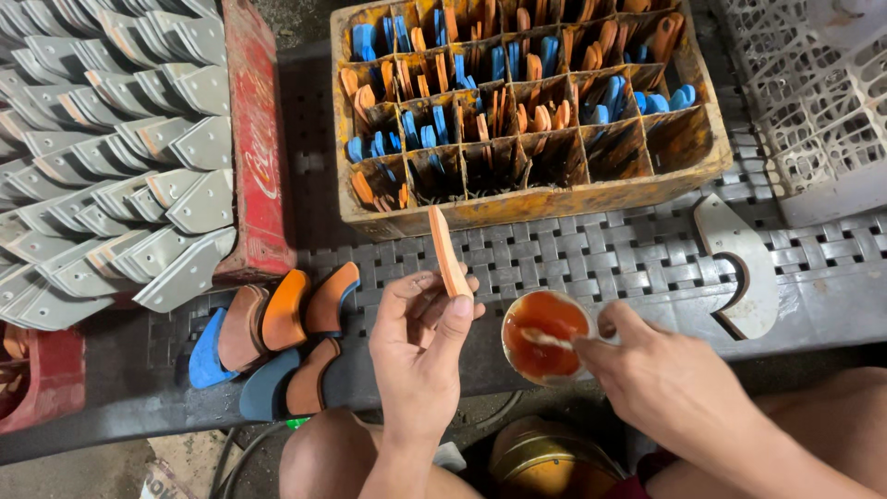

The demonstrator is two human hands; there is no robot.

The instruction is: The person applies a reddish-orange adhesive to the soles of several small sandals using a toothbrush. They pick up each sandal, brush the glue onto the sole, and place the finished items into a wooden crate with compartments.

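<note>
Head view shows the left hand [418,344], fingers pinching a flat orange rubber sole piece [447,251] upright, while the right hand [658,370], fingers pinched on a small brush [547,338], dips into a round glue cup [545,335] on the grey woven-pattern desk [601,254]

Matt orange rubber-like sole piece [448,251] in bare left hand [420,346]; right hand [661,374] at small cup [545,334] of glossy, wet orange-brown glue. Behind: rough, stained wooden crate [517,199] w/ divider slots. Left: dull grey metal plates [111,166], smooth, stacked. Bench: grey woven plastic mat [591,254], worn, semi-matt.
</note>
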